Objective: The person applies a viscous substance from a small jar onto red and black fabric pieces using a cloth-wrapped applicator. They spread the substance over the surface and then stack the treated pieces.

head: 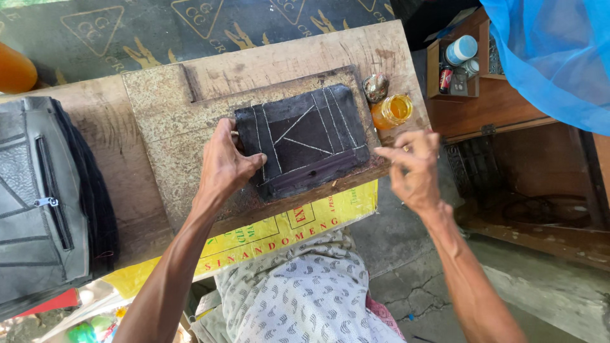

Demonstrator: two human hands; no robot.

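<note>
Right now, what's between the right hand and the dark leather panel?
Head view: almost nothing. The right hand hovers off the dark leather panel's right edge, over a narrow strip of board. The glue jar sits just behind.

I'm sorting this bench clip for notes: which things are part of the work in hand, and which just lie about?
In the work:
left hand, pressing on the dark leather panel
right hand, pinched at the panel's right edge
work board under the panel
open glue jar, probably

Lying about:
grey zipped bag
wooden box of tins
blue plastic sheet
</note>
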